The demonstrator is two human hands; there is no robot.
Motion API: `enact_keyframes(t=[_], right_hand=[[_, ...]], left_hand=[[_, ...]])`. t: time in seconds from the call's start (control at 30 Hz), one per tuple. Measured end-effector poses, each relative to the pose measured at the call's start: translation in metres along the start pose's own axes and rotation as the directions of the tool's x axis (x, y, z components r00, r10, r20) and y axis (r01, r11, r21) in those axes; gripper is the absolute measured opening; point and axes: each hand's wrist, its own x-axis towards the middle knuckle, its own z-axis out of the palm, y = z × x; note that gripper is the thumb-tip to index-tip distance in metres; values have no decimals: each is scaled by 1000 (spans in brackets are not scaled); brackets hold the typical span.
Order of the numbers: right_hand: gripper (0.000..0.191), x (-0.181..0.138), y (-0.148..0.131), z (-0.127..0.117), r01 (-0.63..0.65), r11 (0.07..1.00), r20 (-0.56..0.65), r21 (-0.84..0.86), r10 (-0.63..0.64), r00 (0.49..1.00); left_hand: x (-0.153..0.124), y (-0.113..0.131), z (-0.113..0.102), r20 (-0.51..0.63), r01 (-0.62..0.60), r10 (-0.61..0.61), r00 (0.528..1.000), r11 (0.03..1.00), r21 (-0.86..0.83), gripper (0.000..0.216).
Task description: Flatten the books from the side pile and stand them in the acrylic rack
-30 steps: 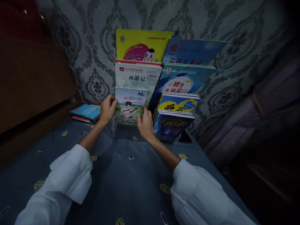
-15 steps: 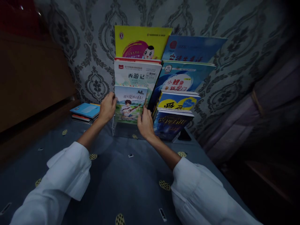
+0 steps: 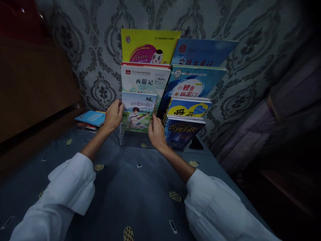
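Between my two hands stands a small book (image 3: 137, 115) with a guitar-playing child on its cover, in the front left row of a clear book rack (image 3: 132, 138). My left hand (image 3: 114, 115) is closed on the book's left edge. On its lower right edge my right hand (image 3: 157, 132) is closed too, its fingertips partly hidden. Behind the book rise a white book (image 3: 145, 78) and a yellow book (image 3: 150, 43). Beside my right hand, the rack's right column holds a dark blue book (image 3: 183, 134), a yellow-and-blue book (image 3: 189, 107) and taller blue books (image 3: 198, 80).
A low pile of books with a light blue one (image 3: 91, 117) on top lies left of the rack. A black phone-like object (image 3: 196, 143) lies at the rack's right. Patterned wallpaper (image 3: 100, 73) stands behind, a wooden cabinet (image 3: 30, 87) at left, a gathered curtain (image 3: 283, 103) at right.
The view has shifted slightly, so the rack and books appear a little further left. Both hands keep their places at the small book's edges.
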Motion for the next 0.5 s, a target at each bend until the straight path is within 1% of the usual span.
enact_keyframes(t=[0.13, 0.27, 0.5], right_hand=[[55, -6, 1, -3, 3, 1000, 22, 12, -4, 1000], [58, -10, -1, -7, -3, 1000, 65, 15, 2, 998], [59, -14, -3, -13, 3, 1000, 79, 4, -3, 997]], left_hand=[[-5, 1, -2, 18, 4, -4, 1000, 1000, 3, 25], [-9, 2, -2, 24, 25, -24, 999, 999, -39, 29], [-14, 3, -3, 23, 45, -43, 999, 994, -99, 36]])
